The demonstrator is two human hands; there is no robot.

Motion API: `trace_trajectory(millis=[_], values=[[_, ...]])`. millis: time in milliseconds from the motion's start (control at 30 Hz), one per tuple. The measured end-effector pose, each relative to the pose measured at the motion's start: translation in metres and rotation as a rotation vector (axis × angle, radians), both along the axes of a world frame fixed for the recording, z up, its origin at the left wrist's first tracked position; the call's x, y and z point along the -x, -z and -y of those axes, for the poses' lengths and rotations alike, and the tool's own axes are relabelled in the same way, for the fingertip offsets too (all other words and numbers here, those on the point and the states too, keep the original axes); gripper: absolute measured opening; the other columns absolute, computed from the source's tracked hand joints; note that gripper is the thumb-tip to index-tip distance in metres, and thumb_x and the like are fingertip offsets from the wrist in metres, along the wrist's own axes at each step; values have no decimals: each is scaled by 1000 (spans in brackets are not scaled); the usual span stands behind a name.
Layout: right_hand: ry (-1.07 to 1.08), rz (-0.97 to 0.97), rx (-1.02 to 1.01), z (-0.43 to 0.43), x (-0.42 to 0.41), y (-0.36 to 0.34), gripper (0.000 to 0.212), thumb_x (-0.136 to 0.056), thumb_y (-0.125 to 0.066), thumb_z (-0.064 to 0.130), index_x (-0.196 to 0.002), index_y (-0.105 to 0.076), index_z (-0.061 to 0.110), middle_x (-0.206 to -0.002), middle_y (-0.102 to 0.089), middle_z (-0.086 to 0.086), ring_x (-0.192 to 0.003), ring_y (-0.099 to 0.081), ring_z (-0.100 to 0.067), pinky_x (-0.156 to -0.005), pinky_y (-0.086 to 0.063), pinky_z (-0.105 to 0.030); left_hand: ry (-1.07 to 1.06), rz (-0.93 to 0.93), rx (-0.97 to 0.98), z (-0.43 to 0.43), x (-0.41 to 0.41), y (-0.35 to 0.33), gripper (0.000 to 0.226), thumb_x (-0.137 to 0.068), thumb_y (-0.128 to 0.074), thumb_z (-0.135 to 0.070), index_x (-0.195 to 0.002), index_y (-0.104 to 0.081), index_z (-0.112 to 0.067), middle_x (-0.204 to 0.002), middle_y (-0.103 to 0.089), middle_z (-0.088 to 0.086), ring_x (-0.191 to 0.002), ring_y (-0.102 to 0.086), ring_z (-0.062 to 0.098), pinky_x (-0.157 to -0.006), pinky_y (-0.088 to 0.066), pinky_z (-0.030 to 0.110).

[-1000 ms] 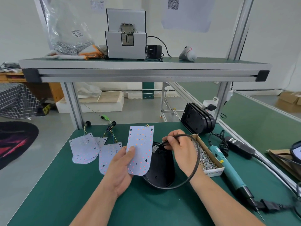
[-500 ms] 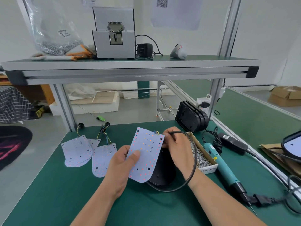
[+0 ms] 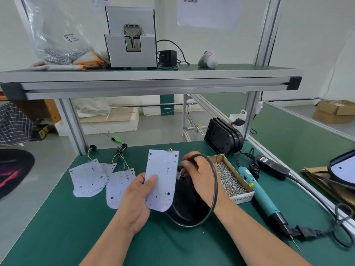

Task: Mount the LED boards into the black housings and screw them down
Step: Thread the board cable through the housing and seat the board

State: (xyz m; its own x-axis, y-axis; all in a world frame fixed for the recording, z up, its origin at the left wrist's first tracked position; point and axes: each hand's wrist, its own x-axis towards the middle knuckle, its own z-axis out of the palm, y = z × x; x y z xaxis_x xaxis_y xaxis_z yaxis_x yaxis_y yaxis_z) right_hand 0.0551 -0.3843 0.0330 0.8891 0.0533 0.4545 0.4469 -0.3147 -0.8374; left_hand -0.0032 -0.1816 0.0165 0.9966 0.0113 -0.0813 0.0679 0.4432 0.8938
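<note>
- White wall [image 3: 307, 35] at back, paper sheet [image 3: 207, 14] with QR code stuck up high.
- Green-topped workbench [image 3: 57, 237] on aluminium posts [image 3: 72, 121], upper shelf [image 3: 149, 75] across them, black end caps.
- Second green bench [image 3: 288, 135] to the right, cardboard box [image 3: 334, 112] beyond it.
- Grey floor [image 3: 28, 217] at left; dark round rug [image 3: 13, 169], checked cloth [image 3: 13, 127] behind it.
- White foam slab [image 3: 119, 123] on floor past the workbench.
- Soft, even light throughout.
</note>
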Motion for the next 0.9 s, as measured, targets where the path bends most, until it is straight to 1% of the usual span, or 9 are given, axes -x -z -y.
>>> trace_trajectory(millis=[133,233,333,400,467,567,700,800,900], values=[[-35,-109,-95,1,0,4,15,-102,-58,2,-98,-69,11,-85,-73,-9,-78,-74,-20,-72,-58,-28,0,-73,168,-3,-3,-1,44,-95,-66,-27,-131,-60,-3,-129,-68,18,-114,-63,34,-101,-52,49],[0,-83,-43,3,0,4,16,-103,-58,3,-97,-70,12,-88,-73,-7,-83,-73,-22,-79,-60,-34,-19,-93,210,-6,-6,4,39,-99,-64,-26,-129,-61,-2,-127,-72,14,-111,-69,31,-95,-58,45],[20,-88,44,3,1,5,11,-100,-63,7,-100,-67,17,-87,-75,-3,-85,-73,-15,-77,-56,-28,-14,-92,196,-6,-10,9,16,-103,-61,-22,-104,-67,-7,-91,-78,6,-77,-76,21,-66,-63,33],[18,-117,52,1,1,6,12,-98,-66,5,-100,-67,17,-84,-75,-2,-80,-72,-9,-71,-53,-20,-15,-100,202,-6,-9,8,14,-103,-60,-21,-93,-64,-11,-76,-72,1,-64,-72,17,-56,-59,29],[16,-154,67,-1,1,5,14,-94,-70,6,-96,-70,21,-78,-74,1,-72,-68,-3,-66,-46,-12,2,-94,207,-4,-6,3,20,-101,-62,-22,-106,-67,-4,-93,-78,9,-79,-76,21,-66,-64,34],[-15,-148,126,1,1,3,14,-88,-74,9,-90,-73,23,-75,-74,3,-69,-67,-4,-65,-45,-15,33,-77,216,-1,-1,-4,54,-102,-61,-25,-142,-50,9,-140,-65,24,-119,-66,33,-104,-57,48],[-101,-168,42,1,5,7,14,-88,-71,7,-87,-74,20,-79,-76,-2,-76,-72,-23,-73,-53,-36,41,-39,117,7,4,-7,57,-100,-62,-27,-141,-47,10,-137,-68,22,-116,-70,34,-90,-62,47],[-132,-217,-47,0,7,11,14,-89,-74,7,-90,-76,21,-83,-77,-4,-82,-73,-26,-74,-53,-31,37,-18,111,6,4,-7,57,-98,-63,-27,-141,-49,7,-137,-70,18,-117,-70,33,-96,-57,51],[-159,-190,-1,2,7,12,15,-91,-72,12,-95,-78,25,-91,-78,2,-87,-73,-18,-80,-54,-28,45,-25,176,2,5,-11,50,-100,-61,-26,-143,-57,-1,-141,-68,17,-124,-69,34,-97,-60,50]])
